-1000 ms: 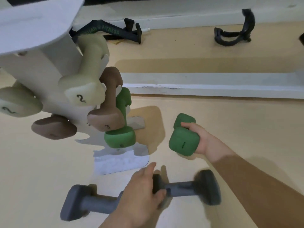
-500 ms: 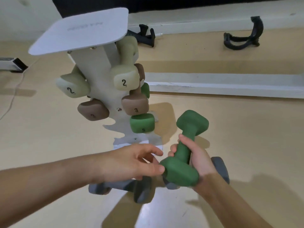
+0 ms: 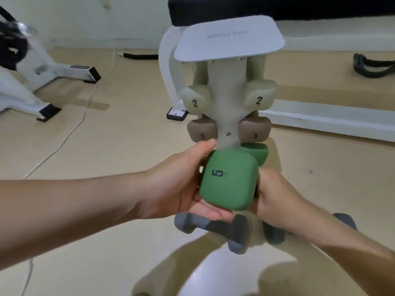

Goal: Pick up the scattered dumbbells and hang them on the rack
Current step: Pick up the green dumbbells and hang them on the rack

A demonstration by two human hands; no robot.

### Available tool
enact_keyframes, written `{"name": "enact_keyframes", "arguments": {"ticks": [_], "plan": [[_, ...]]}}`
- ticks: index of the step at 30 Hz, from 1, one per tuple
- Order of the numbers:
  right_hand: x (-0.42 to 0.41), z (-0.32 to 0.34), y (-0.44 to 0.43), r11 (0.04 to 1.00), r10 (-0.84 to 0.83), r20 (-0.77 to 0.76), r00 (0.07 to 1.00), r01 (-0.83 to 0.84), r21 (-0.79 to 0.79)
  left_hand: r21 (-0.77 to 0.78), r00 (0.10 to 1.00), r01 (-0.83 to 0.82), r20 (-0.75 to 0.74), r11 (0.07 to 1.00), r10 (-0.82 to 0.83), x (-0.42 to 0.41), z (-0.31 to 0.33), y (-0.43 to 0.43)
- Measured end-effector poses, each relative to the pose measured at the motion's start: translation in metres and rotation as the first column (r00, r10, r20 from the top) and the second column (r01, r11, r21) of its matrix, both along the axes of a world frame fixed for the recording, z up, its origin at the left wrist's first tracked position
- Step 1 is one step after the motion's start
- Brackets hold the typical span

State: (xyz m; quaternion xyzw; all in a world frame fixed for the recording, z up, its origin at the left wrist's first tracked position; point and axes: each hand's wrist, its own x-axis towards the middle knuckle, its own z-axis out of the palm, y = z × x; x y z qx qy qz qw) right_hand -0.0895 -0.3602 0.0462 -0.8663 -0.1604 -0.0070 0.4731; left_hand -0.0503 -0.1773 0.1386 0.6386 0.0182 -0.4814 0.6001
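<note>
Both hands cup a matte green dumbbell (image 3: 229, 180) marked 5 at frame centre, left hand (image 3: 181, 184) under and beside it, right hand (image 3: 275, 195) pressed to its other side. Directly behind stands the white rack (image 3: 226, 86), with pale 2s, brown 3s and another green dumbbell (image 3: 257, 151) hung at lower right. Grey dumbbells (image 3: 213, 229) lie below the hands. A white machine base (image 3: 53, 75) sits upper left, with bare floor between.

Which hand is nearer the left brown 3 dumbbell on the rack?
Left. The left hand has its thumb just below the left brown 3 dumbbell; the right hand sits lower, across the green dumbbell.
</note>
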Motion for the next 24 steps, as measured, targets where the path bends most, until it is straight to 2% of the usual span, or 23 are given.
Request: {"name": "enact_keyframes", "arguments": {"ticks": [4, 7, 9, 12, 14, 15, 17, 19, 20, 21, 22, 24], "plan": [[0.025, -0.005, 0.029, 0.991, 0.049, -0.020, 0.999, -0.051, -0.121, 0.031, 0.994, 0.004, 0.108, 1.000, -0.007, 0.003, 0.005, 0.028], [0.038, 0.010, 0.052, 0.953, 0.167, -0.083, 0.982, -0.183, -0.242, 0.051, 0.990, -0.023, 0.140, 0.998, 0.016, 0.001, 0.006, 0.057], [0.046, 0.030, 0.072, 0.861, 0.303, -0.097, 0.948, -0.316, -0.399, 0.021, 0.988, -0.063, 0.146, 0.998, 0.059, -0.004, 0.004, 0.081], [0.058, 0.057, 0.107, 0.628, 0.451, -0.151, 0.880, -0.433, -0.647, 0.029, 0.951, -0.203, 0.243, 0.979, 0.190, -0.011, -0.010, 0.113], [0.068, 0.060, 0.134, 0.516, 0.492, -0.241, 0.837, -0.503, -0.693, 0.054, 0.906, -0.311, 0.319, 0.949, 0.279, -0.007, -0.025, 0.134], [0.073, 0.058, 0.143, 0.494, 0.493, -0.272, 0.827, -0.523, -0.695, 0.091, 0.881, -0.333, 0.386, 0.939, 0.275, -0.001, -0.030, 0.140], [0.086, 0.044, 0.159, 0.447, 0.456, -0.344, 0.821, -0.546, -0.709, 0.208, 0.803, -0.340, 0.572, 0.917, 0.169, 0.017, -0.042, 0.153], [0.098, 0.026, 0.167, 0.379, 0.365, -0.442, 0.820, -0.564, -0.733, 0.416, 0.694, -0.311, 0.714, 0.854, -0.096, 0.033, -0.057, 0.160], [0.101, 0.017, 0.172, 0.402, 0.289, -0.507, 0.812, -0.583, -0.706, 0.548, 0.642, -0.276, 0.717, 0.790, -0.273, 0.038, -0.066, 0.164], [0.102, 0.006, 0.176, 0.495, 0.194, -0.589, 0.784, -0.597, -0.632, 0.658, 0.592, -0.243, 0.683, 0.713, -0.429, 0.041, -0.077, 0.166], [0.097, -0.001, 0.180, 0.645, 0.083, -0.685, 0.724, -0.563, -0.517, 0.734, 0.538, -0.220, 0.641, 0.643, -0.547, 0.043, -0.089, 0.167], [0.090, -0.020, 0.186, 0.937, -0.042, -0.844, 0.535, -0.272, -0.219, 0.779, 0.502, -0.213, 0.605, 0.590, -0.618, 0.054, -0.116, 0.169]]}}
